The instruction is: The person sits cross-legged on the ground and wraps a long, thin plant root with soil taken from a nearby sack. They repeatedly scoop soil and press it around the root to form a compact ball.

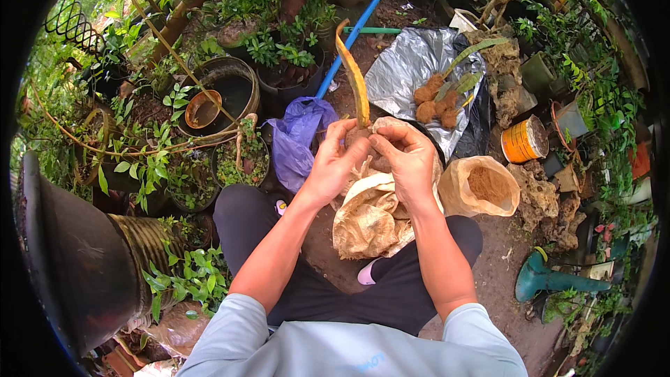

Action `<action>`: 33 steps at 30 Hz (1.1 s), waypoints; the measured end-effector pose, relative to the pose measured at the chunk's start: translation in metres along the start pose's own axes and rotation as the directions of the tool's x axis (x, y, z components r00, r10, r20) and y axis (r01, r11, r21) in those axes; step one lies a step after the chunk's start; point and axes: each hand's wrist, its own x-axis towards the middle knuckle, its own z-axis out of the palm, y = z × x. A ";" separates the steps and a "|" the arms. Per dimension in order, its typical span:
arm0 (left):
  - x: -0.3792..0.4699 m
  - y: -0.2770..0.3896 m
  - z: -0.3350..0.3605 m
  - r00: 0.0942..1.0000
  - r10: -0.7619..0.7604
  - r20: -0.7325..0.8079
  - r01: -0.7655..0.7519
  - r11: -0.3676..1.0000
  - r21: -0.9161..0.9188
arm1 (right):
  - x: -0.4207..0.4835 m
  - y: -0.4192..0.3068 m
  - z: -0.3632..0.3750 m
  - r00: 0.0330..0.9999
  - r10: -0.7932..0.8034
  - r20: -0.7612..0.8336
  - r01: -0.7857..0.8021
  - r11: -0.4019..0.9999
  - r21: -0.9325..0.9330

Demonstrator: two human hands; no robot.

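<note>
A long yellow-brown leaf [355, 78] stands up from a brownish clump [356, 136], partly hidden by my fingers. My left hand [335, 159] is closed around the clump at the leaf's base. Close beside it, my right hand [405, 157] has its thumb and fingers pinched together; what lies between them is too small to tell. Below both hands sits a crumpled tan woven sack [366, 220]. Several brown fibre balls with leaves [437, 99] rest on a silver plastic sheet [390, 76]. Right of my hands is an open bag of brown fibre [489, 186].
A purple plastic bag [296, 141] lies left of my hands, near a blue pipe [350, 42]. Potted plants and a water-filled tub [238, 81] stand further left. A large black pot [78, 251], an orange tin [518, 141] and a green funnel-shaped object [544, 277] flank me.
</note>
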 end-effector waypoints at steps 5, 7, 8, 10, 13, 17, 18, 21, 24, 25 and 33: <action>0.007 0.013 0.006 0.997 -0.062 -0.042 0.056 0.989 -0.135 | 0.002 -0.001 -0.008 0.999 0.034 -0.004 -0.034 0.998 0.045; 0.007 0.015 0.005 0.999 -0.017 -0.041 0.014 0.997 -0.069 | 0.000 -0.008 -0.005 0.999 0.015 -0.034 -0.015 1.000 0.015; 0.006 0.016 0.001 0.999 -0.052 0.008 0.052 0.996 -0.075 | 0.000 -0.007 -0.006 1.000 0.009 -0.027 -0.009 1.000 0.002; 0.005 0.017 -0.006 0.987 -0.118 0.108 0.127 0.988 -0.084 | 0.001 -0.005 -0.009 1.000 -0.005 -0.014 0.005 1.000 -0.028; 0.003 0.020 -0.001 0.979 -0.159 0.129 0.202 0.847 -0.492 | -0.001 -0.005 -0.002 0.998 -0.047 -0.047 0.041 0.992 -0.122; 0.004 0.013 0.005 0.986 -0.161 0.043 0.165 0.900 -0.404 | -0.003 -0.002 0.004 0.998 -0.069 -0.014 0.068 0.996 -0.066; 0.005 0.010 0.004 0.985 -0.169 0.027 0.165 0.897 -0.411 | -0.004 -0.001 0.005 0.998 -0.064 -0.017 0.063 0.995 -0.074; 0.007 0.000 0.000 0.983 -0.184 -0.019 0.161 0.903 -0.398 | -0.007 -0.002 0.009 0.999 -0.019 0.031 0.022 0.996 -0.081; 0.007 -0.001 -0.002 0.985 -0.171 -0.037 0.146 0.921 -0.362 | -0.008 -0.001 0.012 0.997 -0.035 0.069 0.042 0.993 -0.106; 0.007 0.000 -0.002 0.986 -0.164 -0.039 0.140 0.926 -0.350 | -0.009 0.000 0.012 0.996 -0.053 0.074 0.062 0.991 -0.119; 0.005 0.021 -0.003 0.949 -0.237 0.210 0.309 0.838 -0.450 | -0.007 0.001 0.001 0.989 -0.120 0.087 0.132 0.978 -0.158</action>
